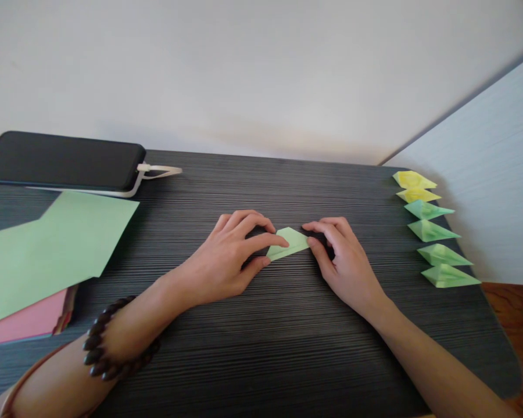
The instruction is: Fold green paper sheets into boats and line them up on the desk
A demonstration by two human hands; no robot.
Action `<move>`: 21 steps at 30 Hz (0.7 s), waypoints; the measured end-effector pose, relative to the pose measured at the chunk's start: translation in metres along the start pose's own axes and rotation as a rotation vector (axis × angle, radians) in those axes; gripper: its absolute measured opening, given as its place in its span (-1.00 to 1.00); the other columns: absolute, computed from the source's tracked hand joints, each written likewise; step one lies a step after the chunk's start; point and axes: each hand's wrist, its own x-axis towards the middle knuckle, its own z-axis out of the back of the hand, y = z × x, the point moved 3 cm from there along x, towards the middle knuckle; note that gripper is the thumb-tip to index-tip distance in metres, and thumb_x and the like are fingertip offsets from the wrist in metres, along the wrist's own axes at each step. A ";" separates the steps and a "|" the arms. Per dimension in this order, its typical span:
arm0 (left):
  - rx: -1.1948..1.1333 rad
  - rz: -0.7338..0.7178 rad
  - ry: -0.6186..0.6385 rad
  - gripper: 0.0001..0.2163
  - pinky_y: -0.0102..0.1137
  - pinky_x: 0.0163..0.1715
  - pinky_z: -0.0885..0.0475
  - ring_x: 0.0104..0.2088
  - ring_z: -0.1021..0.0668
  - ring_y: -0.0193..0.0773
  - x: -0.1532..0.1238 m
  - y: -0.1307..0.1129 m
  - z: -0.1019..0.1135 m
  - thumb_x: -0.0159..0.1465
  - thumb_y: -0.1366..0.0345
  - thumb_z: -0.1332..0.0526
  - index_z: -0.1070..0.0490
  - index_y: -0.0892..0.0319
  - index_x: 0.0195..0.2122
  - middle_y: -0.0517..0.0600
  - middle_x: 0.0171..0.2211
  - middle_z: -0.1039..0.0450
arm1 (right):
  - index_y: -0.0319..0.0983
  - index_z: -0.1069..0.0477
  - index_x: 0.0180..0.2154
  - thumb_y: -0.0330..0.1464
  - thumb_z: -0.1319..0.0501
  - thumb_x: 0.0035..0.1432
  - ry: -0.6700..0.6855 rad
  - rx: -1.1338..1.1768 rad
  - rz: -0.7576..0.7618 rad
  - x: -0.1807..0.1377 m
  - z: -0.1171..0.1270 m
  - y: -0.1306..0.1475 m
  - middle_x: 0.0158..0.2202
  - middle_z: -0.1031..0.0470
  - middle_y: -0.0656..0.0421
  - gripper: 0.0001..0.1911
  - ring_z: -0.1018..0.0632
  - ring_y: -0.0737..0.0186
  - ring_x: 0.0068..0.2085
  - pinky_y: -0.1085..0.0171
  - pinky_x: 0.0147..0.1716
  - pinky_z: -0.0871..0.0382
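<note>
A small folded piece of light green paper lies on the dark table between my hands, its top edge rising to a blunt peak. My left hand holds its left end, the index finger pressing on the face and the thumb at the lower left corner. At the other end, my right hand has its thumb against the right tip, with the index finger curled just above. Whether that index finger touches the paper is hard to tell. A bracelet of dark beads circles my left wrist.
Several folded paper pieces, yellow and green, stand in a column along the right edge of the dark table. On the left, green sheets overlap a pink paper stack. Behind them lies a phone with a white cable.
</note>
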 end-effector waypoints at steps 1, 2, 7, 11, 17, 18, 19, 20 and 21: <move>-0.011 0.003 -0.002 -0.70 -0.14 0.02 -0.20 0.05 -0.28 -0.11 0.000 0.000 0.000 0.28 0.39 -0.10 -0.36 0.01 0.02 0.02 0.00 -0.30 | -0.15 -0.33 -0.06 -0.37 -0.04 0.25 0.001 -0.006 0.006 0.000 0.000 0.000 -0.11 -0.36 0.06 -0.76 -0.43 0.09 -0.11 0.07 -0.15 -0.33; -0.018 -0.001 -0.003 -0.70 -0.15 0.01 -0.20 0.05 -0.29 -0.12 0.000 0.000 0.000 0.28 0.40 -0.09 -0.36 0.01 0.01 0.02 0.00 -0.31 | -0.15 -0.33 -0.06 -0.37 -0.04 0.25 0.002 -0.011 0.011 0.000 -0.001 0.001 -0.12 -0.36 0.06 -0.76 -0.43 0.09 -0.11 0.07 -0.15 -0.33; 0.022 -0.063 0.012 -0.69 -0.13 0.00 -0.18 0.09 -0.26 -0.10 0.000 -0.002 0.000 0.31 0.41 -0.04 -0.45 -0.12 -0.08 0.00 0.03 -0.25 | -0.16 -0.34 -0.07 -0.31 -0.07 0.24 -0.003 -0.033 0.018 -0.001 -0.001 0.004 -0.13 -0.37 0.07 -0.77 -0.43 0.10 -0.11 0.08 -0.14 -0.31; 0.048 -0.074 0.013 -0.69 -0.12 0.00 -0.18 0.09 -0.26 -0.08 -0.001 -0.002 -0.001 0.31 0.40 -0.04 -0.45 -0.13 -0.06 0.01 0.03 -0.25 | -0.17 -0.35 -0.07 -0.24 -0.13 0.20 -0.025 -0.064 0.025 -0.001 -0.002 0.007 -0.13 -0.37 0.06 -0.73 -0.43 0.08 -0.10 0.08 -0.13 -0.30; 0.078 -0.084 0.014 -0.67 -0.12 -0.01 -0.18 0.11 -0.25 -0.07 -0.002 -0.003 -0.001 0.31 0.40 -0.04 -0.42 -0.11 -0.02 0.02 0.04 -0.26 | -0.17 -0.35 -0.09 -0.24 -0.16 0.19 -0.014 -0.059 -0.011 -0.001 -0.002 0.008 -0.15 -0.38 0.09 -0.74 -0.43 0.10 -0.13 0.09 -0.13 -0.29; 0.084 -0.085 0.014 -0.68 -0.12 -0.02 -0.18 0.10 -0.26 -0.07 -0.002 -0.003 -0.001 0.30 0.41 -0.05 -0.43 -0.11 -0.03 0.02 0.04 -0.27 | -0.17 -0.35 -0.09 -0.24 -0.16 0.19 -0.009 -0.057 -0.017 -0.001 -0.002 0.008 -0.16 -0.38 0.09 -0.74 -0.43 0.11 -0.13 0.08 -0.12 -0.29; 0.089 -0.086 0.015 -0.68 -0.11 -0.02 -0.18 0.10 -0.26 -0.06 -0.002 -0.003 0.000 0.30 0.41 -0.05 -0.44 -0.11 -0.04 0.02 0.04 -0.27 | -0.17 -0.36 -0.09 -0.25 -0.16 0.19 -0.004 -0.051 -0.022 0.000 -0.001 0.008 -0.16 -0.38 0.09 -0.75 -0.43 0.11 -0.13 0.08 -0.13 -0.29; 0.092 -0.089 0.016 -0.68 -0.11 -0.02 -0.18 0.10 -0.26 -0.06 -0.001 -0.003 0.000 0.30 0.41 -0.05 -0.44 -0.11 -0.04 0.02 0.03 -0.27 | -0.17 -0.36 -0.10 -0.26 -0.15 0.20 0.004 -0.039 -0.027 0.000 -0.001 0.007 -0.16 -0.38 0.09 -0.76 -0.43 0.11 -0.13 0.09 -0.13 -0.29; 0.093 -0.092 0.017 -0.69 -0.11 -0.02 -0.17 0.10 -0.27 -0.06 -0.001 -0.003 0.000 0.29 0.41 -0.06 -0.45 -0.11 -0.05 0.02 0.03 -0.28 | -0.17 -0.36 -0.10 -0.29 -0.13 0.21 0.013 -0.022 -0.033 0.001 0.000 0.007 -0.16 -0.38 0.09 -0.78 -0.43 0.12 -0.14 0.09 -0.14 -0.30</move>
